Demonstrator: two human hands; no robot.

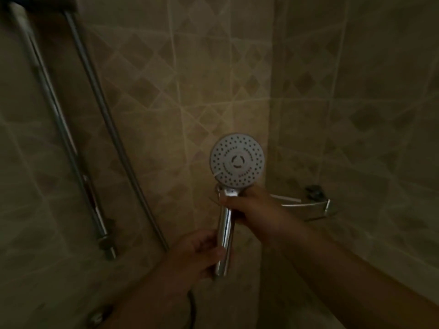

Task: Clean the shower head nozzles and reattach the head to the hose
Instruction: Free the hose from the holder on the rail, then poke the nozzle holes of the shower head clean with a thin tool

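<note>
Shower head (237, 159): upright, nozzle face toward camera. Right hand (251, 207) fingers closed around neck below face; left hand (197, 252) fingers closed around handle base. Chrome likely slippery, rigid, light; hold by handle.

You hold the shower head (237, 160) upright in front of the corner of the tiled wall (147, 96), its nozzle face turned toward you. Your right hand (249, 207) grips the handle just below the face; your left hand (194, 255) wraps the handle's lower end, below and left of the right. Well to the left, a rail (59, 129) runs down the wall, with the hose (104, 119) hanging just right of it. A corner shelf (308, 203) sits behind your right hand, to its right.
</note>
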